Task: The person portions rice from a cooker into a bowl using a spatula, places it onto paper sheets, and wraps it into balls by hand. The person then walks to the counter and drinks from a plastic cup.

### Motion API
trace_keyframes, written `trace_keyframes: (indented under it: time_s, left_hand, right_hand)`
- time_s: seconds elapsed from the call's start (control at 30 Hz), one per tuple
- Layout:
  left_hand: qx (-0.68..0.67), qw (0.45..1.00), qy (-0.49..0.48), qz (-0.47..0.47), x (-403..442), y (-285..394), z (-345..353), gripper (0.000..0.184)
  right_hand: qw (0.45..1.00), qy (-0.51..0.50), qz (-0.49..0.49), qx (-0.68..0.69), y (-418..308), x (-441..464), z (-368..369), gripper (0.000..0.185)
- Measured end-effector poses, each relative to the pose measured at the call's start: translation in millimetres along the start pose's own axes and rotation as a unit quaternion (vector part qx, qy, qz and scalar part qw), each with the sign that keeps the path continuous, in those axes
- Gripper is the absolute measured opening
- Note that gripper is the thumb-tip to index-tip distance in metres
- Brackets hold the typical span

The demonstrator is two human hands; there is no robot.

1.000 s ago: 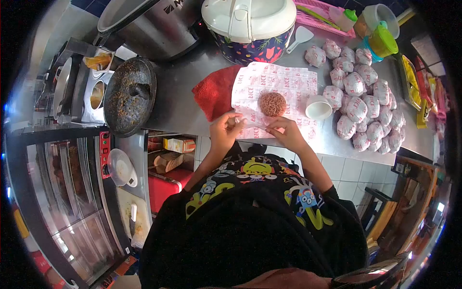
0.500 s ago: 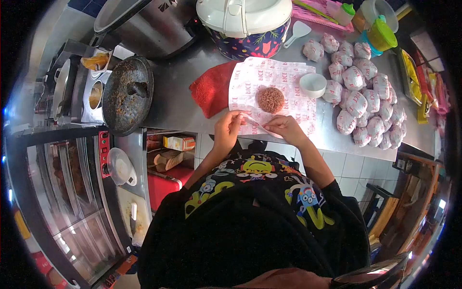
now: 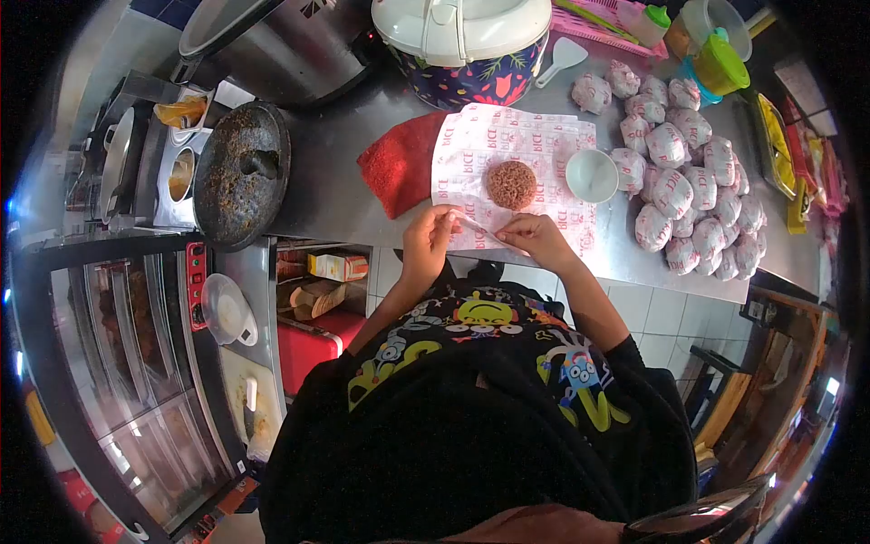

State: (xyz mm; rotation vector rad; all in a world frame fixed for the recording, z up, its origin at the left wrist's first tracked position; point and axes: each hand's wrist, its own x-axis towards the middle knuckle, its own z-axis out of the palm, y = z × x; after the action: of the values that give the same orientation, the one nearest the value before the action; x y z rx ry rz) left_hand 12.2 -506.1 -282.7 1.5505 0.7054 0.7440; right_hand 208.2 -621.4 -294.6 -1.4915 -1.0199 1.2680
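A round mound of brown rice [image 3: 512,186] rests on printed wrapping paper [image 3: 462,145] spread over the steel counter. My left hand [image 3: 430,238] pinches the paper's near edge at its left. With thumb and fingers, my right hand [image 3: 536,239] pinches the same edge farther right. Between both hands the edge is lifted and folded, just short of the rice. A small white bowl [image 3: 593,176] stands on the paper to the right of the mound. Left of the paper lies a red cloth [image 3: 399,163], partly under it.
Several paper-wrapped balls [image 3: 672,195] are heaped on the right. A flowered rice container [image 3: 462,72] stands behind the paper, with a white rice paddle [image 3: 564,60] beside it. A stone mortar [image 3: 240,186] sits at the left, near a large steel pot [image 3: 281,54].
The white bowl has tipped, so more of its inside shows. Both hands keep their pinch on the paper's edge, almost unmoved.
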Motion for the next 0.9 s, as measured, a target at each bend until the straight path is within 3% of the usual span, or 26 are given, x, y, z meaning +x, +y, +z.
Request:
trace_keyframes:
  time_s: [0.9]
  left_hand:
    - [0.002,1.000,-0.014,-0.007,0.2,5.7,1.0,0.016]
  right_hand:
    - [0.999,0.034,0.006,0.005,-6.8,-1.6,8.0,0.012]
